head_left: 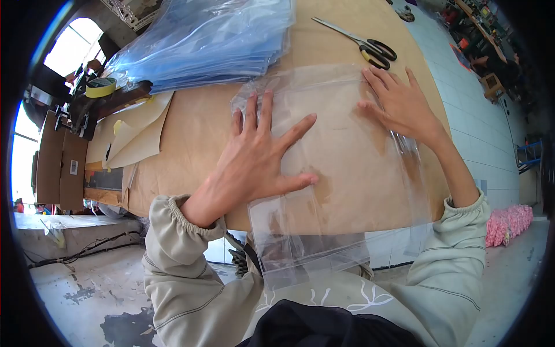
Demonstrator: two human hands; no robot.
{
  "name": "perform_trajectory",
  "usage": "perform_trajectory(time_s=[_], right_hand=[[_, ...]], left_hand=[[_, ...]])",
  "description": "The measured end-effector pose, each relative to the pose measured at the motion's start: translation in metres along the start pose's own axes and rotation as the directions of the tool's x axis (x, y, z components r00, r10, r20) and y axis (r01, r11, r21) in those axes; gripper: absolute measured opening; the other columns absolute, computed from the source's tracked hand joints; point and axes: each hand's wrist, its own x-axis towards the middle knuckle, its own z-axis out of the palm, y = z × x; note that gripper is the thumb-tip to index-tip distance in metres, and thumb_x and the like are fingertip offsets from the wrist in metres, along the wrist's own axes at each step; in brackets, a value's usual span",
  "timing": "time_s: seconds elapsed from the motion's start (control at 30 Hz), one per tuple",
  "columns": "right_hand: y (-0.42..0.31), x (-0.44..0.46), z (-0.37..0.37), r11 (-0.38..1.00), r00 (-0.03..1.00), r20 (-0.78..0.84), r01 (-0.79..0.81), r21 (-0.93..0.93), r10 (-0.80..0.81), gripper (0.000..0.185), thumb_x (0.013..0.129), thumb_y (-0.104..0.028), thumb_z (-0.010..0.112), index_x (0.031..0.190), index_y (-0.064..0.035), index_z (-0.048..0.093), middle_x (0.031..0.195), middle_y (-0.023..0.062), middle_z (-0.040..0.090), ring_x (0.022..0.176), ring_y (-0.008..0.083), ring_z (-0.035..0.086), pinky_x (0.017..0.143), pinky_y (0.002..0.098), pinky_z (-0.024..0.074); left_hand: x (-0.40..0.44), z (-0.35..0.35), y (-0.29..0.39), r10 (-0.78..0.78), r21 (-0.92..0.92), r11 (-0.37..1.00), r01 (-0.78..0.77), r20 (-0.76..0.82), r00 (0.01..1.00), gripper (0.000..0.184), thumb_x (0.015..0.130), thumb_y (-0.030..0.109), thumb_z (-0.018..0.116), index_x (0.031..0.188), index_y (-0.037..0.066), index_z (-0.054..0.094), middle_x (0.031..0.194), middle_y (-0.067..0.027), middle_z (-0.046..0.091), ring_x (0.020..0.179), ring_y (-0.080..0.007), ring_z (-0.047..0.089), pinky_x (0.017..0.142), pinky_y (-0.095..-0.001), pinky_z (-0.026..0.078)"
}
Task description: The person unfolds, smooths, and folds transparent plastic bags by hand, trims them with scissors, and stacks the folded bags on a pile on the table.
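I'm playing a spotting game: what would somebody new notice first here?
Probably the left hand and right hand, resting on clear plastic in the middle. Next, perhaps the big bluish plastic pile at the far left of the table, and the scissors beyond the right hand.

Blue plastic stack (214, 49) runs off top edge, blk cloth (335, 327) off btm. Box label (74, 167) is too sm. to read. L hand (250, 159) hides pt. of clear bag (347, 150).
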Motion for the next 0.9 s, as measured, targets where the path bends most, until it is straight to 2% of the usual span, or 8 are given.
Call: perform_trajectory(time_s=[0.1,0.2,0.4,0.5,0.6,0.7,0.8,0.9], right_hand=[[-0.001,0.022,-0.032,0.999,0.977,0.207,-0.052,0.005,0.05,0.066,0.095,-0.055,0.033,0.137,-0.0046,0.041,0.139,0.011,0.042,0.131,0.026,0.037,0.111,0.0539,0.0186],[0.01,0.035,0.012,0.971,0.964,-0.169,0.222,0.092,-0.204,0.064,0.095,-0.054,0.033,0.135,-0.0045,0.044,0.138,0.0112,0.044,0.131,0.0259,0.038,0.11,0.0547,0.0205],[-0.007,0.039,0.018,0.991,0.976,-0.18,0.112,-0.067,-0.122,0.062,0.094,-0.052,0.041,0.132,-0.003,0.046,0.134,0.0141,0.047,0.129,0.0267,0.04,0.104,0.0518,0.0309],[0.027,0.084,0.013,0.999,0.97,-0.243,0.01,0.031,-0.002,0.064,0.092,-0.051,0.048,0.134,-0.0029,0.045,0.13,0.0151,0.051,0.123,0.0285,0.046,0.099,0.0459,0.0383],[0.076,0.097,0.047,0.956,0.996,-0.065,-0.046,0.288,0.068,0.064,0.087,-0.05,0.055,0.13,-0.0033,0.05,0.122,0.0161,0.056,0.113,0.0318,0.053,0.091,0.0415,0.0433],[0.083,0.087,0.032,0.973,0.987,0.022,-0.162,0.166,0.161,0.059,0.083,-0.043,0.059,0.126,-0.0036,0.054,0.118,0.0195,0.058,0.106,0.0323,0.056,0.088,0.0394,0.0443],[0.123,0.074,0.028,0.859,0.976,-0.03,-0.175,0.481,0.216,0.051,0.08,-0.036,0.059,0.121,-0.0049,0.059,0.112,0.0159,0.061,0.097,0.0257,0.058,0.084,0.0368,0.0456],[0.125,0.04,-0.021,0.544,0.921,0.159,-0.342,0.767,0.356,0.044,0.08,-0.026,0.059,0.116,-0.0007,0.062,0.106,0.0101,0.062,0.095,0.0179,0.057,0.077,0.0267,0.0451]], left_hand=[[0.003,-0.005,0.0,0.007,0.022,1.0,-0.007,0.017,1.0,0.083,0.074,0.071,0.054,0.143,0.028,0.036,0.14,-0.0404,0.021,0.131,-0.0575,0.019,0.103,-0.0656,0.019],[0.002,-0.002,-0.001,0.021,0.045,0.999,-0.02,-0.013,1.0,0.084,0.074,0.072,0.053,0.143,0.028,0.036,0.138,-0.0414,0.023,0.13,-0.0576,0.019,0.102,-0.0667,0.018],[0.002,0.007,-0.003,0.046,0.015,0.999,-0.045,-0.06,0.997,0.085,0.075,0.073,0.051,0.144,0.025,0.036,0.136,-0.0435,0.023,0.13,-0.0588,0.019,0.101,-0.069,0.016],[0.004,0.007,-0.001,0.055,0.016,0.998,-0.054,-0.066,0.996,0.084,0.076,0.073,0.05,0.144,0.025,0.036,0.136,-0.0437,0.023,0.129,-0.0595,0.019,0.101,-0.0701,0.017],[0.003,0.011,0.001,0.053,0.011,0.999,-0.053,-0.066,0.996,0.083,0.077,0.073,0.049,0.144,0.024,0.035,0.136,-0.0438,0.023,0.129,-0.06,0.018,0.1,-0.0709,0.017],[0.009,0.013,0.005,0.066,0.013,0.998,-0.065,-0.08,0.995,0.084,0.077,0.073,0.048,0.144,0.024,0.035,0.136,-0.0441,0.022,0.13,-0.06,0.017,0.1,-0.0711,0.017],[0.018,0.019,0.011,0.103,0.005,0.995,-0.103,-0.093,0.99,0.084,0.078,0.073,0.047,0.144,0.024,0.034,0.137,-0.0441,0.021,0.13,-0.0598,0.016,0.101,-0.0705,0.016],[0.038,0.029,0.016,0.141,-0.008,0.99,-0.143,-0.13,0.981,0.083,0.078,0.073,0.046,0.145,0.024,0.033,0.138,-0.0436,0.022,0.131,-0.0596,0.015,0.102,-0.0699,0.015]])
